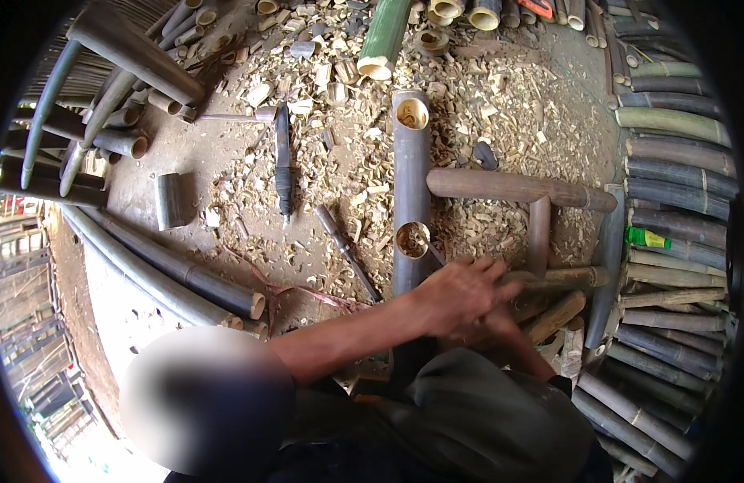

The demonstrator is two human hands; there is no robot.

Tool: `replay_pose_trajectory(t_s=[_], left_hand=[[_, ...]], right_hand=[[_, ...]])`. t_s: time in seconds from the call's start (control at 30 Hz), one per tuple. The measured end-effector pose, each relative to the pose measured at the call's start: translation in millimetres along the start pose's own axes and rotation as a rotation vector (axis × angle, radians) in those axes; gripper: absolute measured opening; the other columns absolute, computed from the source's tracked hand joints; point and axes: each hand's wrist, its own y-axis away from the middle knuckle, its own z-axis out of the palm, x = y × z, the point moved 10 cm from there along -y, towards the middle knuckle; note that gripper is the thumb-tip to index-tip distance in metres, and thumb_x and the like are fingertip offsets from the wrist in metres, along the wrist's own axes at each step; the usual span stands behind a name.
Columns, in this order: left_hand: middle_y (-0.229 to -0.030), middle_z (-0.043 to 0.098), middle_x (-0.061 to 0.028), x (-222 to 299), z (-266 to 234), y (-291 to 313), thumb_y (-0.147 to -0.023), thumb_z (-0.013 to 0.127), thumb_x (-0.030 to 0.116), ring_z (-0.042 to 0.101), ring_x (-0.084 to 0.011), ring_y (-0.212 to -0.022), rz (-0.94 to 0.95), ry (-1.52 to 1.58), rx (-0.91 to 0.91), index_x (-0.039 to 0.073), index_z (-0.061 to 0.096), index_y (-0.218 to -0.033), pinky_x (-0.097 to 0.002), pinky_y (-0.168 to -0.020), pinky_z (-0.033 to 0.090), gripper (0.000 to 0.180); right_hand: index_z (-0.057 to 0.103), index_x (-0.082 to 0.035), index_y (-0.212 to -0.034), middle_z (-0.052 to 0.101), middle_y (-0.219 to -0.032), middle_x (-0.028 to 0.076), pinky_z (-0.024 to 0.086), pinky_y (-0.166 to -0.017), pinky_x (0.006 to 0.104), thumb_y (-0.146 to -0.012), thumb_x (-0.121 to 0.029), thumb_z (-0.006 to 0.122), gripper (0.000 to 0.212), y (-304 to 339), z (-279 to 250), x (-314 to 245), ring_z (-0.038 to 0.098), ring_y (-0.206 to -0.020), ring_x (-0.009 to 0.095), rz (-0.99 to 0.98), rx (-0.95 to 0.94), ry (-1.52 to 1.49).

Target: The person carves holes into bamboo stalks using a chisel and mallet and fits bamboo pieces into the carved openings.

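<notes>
A thick grey-brown bamboo pole (412, 169) runs upright in the picture before me, with an upper hole (412, 113) and a lower hole (413, 240) cut into its side. The thin shaft of a chisel (438, 254) slants from the lower hole to my hands. My left hand (460, 296) reaches across from the left and is closed around the tool; its fingertips are blurred. Beneath it, my right hand (494, 320) comes in from the lower right, and its fingers are mostly hidden. The chisel's handle is covered by the hands.
Pale bamboo shavings (348, 161) cover the ground. A dark knife (283, 161) and a slim hand tool (346, 251) lie left of the pole. A joined bamboo frame (521, 189) stands right of it. Stacked bamboo poles (678, 165) line the right side; a green bamboo pole (384, 40) lies ahead.
</notes>
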Motion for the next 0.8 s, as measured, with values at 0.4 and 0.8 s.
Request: replay_pose_trajectory(t_s=[0.4,0.8], left_hand=[[-0.160,0.026,-0.0269,-104.6,-33.9,10.2,-0.066,0.073,-0.013,0.049,-0.0463,-0.137,-0.402,0.466,0.556,0.016,0.047,-0.154,-0.0472,-0.111,0.049,0.096],[-0.152,0.030,-0.0303,-114.3,-28.7,14.9,-0.058,0.070,-0.018,0.042,-0.0544,-0.137,-0.489,0.390,0.689,0.012,0.029,-0.158,-0.0499,-0.113,0.047,0.112]], right_hand=[[0.069,-0.010,-0.091,0.069,-0.095,0.008,0.052,-0.081,0.0433,-0.079,-0.017,0.073,0.014,-70.8,-32.0,-161.4,0.064,-0.090,0.028,-0.441,-0.051,1.269],[0.071,-0.008,-0.102,0.072,-0.107,0.007,0.048,-0.098,0.0413,-0.089,-0.018,0.063,0.018,-92.8,-32.4,-139.0,0.066,-0.107,0.022,-0.361,-0.002,1.214]])
